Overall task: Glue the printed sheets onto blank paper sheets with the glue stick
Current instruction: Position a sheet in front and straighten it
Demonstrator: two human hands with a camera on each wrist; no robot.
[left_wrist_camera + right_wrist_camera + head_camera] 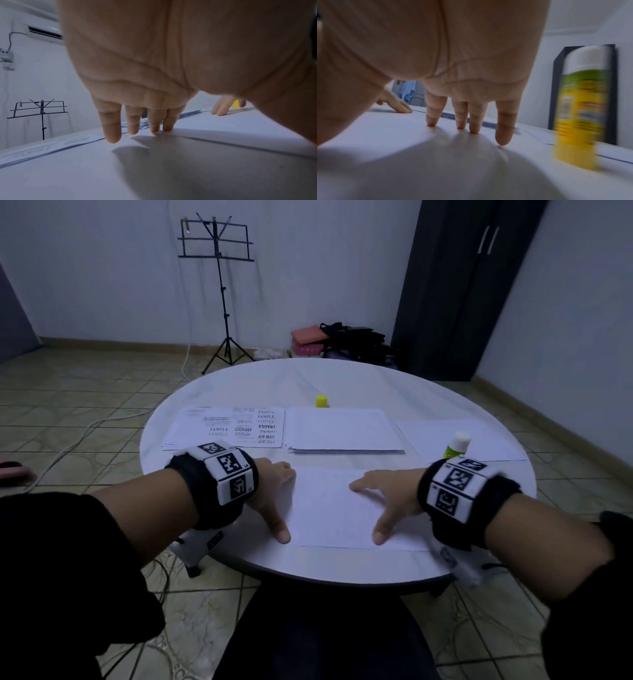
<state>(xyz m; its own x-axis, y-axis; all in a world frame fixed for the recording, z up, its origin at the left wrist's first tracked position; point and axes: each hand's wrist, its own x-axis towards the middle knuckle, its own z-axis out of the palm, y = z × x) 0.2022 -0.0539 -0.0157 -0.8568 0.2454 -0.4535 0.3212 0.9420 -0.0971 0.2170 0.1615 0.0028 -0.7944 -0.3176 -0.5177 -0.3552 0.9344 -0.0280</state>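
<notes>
Pale walls, a tiled floor and a black music stand [219, 285] frame a round white counter [342, 378] where a person presses a white sheet [337, 508] flat with both hands. The left hand [274, 491] spreads over the sheet's left edge, fingertips [112, 138] down on paper and counter, fingers straight and gripping nothing; the right hand [390, 498] does the same on the right side, its fingers [503, 135] splayed wide. The spread stance looks meant to smooth the sheet and seat it squarely, probably over glue, though no glue is visible and whether a second sheet lies beneath cannot be told. Beyond the hands lie the printed sheets [239, 426], stamped with words such as SAMPLE and AIR MAIL, beside a stack of blank paper [342, 429] placed within easy reach. The uncapped glue stick [457, 445] stands upright just past the right wrist, on or at the edge of another lone sheet [479, 436], with its yellow cap [322, 401] parked behind the blank stack. The stick's label is blurred in the right wrist view, and the wristbands hide part of each hand from above.
</notes>
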